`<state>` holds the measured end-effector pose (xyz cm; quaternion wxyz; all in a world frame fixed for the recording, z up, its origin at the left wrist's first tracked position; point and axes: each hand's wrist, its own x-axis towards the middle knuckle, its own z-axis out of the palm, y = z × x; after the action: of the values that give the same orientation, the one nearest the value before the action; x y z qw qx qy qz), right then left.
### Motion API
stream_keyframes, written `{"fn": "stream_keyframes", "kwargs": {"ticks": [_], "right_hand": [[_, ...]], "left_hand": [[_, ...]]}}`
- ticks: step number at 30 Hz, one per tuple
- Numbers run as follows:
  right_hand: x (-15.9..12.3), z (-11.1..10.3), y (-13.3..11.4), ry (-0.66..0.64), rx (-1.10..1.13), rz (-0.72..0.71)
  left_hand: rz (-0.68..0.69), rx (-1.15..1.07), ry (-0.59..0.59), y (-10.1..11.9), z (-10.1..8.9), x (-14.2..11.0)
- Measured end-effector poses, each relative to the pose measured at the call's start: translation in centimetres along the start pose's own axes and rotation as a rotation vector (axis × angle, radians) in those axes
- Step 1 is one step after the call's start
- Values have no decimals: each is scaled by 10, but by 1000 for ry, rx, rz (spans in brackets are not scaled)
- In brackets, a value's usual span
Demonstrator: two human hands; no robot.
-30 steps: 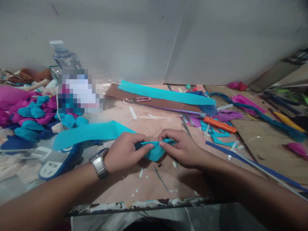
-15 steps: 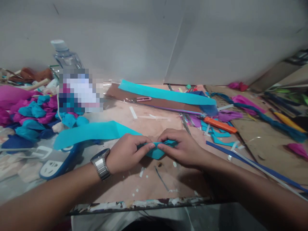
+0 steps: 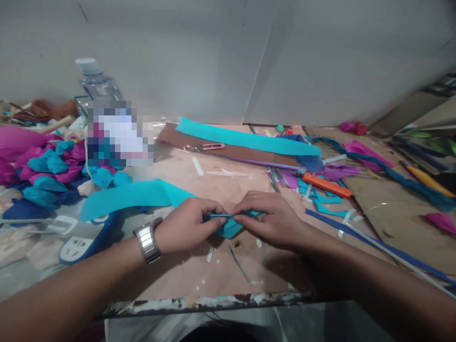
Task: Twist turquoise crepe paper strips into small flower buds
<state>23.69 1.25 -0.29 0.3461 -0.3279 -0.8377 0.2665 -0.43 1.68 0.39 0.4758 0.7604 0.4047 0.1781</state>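
Both hands meet low over the middle of the table, pinching the folded end of a turquoise crepe paper strip (image 3: 131, 197). My left hand (image 3: 190, 222), with a metal watch (image 3: 148, 240) on its wrist, is closed on the paper between thumb and forefinger. Just to its right, my right hand (image 3: 271, 216) pinches the same folded edge, thumb tip close to the left thumb. A pointed flap of paper hangs below the fingertips. Leftward from the left hand, the strip's long free part runs to a blue and white power strip (image 3: 87, 242). Some of the fold is hidden behind the fingers.
Farther back lie another turquoise strip (image 3: 245, 137), brown sheets in plastic and a pink cutter (image 3: 210, 147). An orange utility knife (image 3: 326, 184) rests at right beside scraps and cardboard (image 3: 377, 213). Crumpled paper pieces (image 3: 46, 161) and a bottle (image 3: 101, 88) stand at left.
The left hand has shifted slightly left and the pinched edge looks flatter and straighter. The strip's crease behind it has moved a little left. Both hands keep hold of the paper.
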Motion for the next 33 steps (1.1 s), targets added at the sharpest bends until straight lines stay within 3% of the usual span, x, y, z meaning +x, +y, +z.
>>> {"fn": "stream_keyframes", "kwargs": {"ticks": [8, 33], "right_hand": [[-1, 1, 3, 7, 43, -53], [-3, 1, 2, 5, -13, -150]], "left_hand": [[-38, -142, -107, -1, -3, 0], [-67, -227, -91, 0, 0, 1]]}}
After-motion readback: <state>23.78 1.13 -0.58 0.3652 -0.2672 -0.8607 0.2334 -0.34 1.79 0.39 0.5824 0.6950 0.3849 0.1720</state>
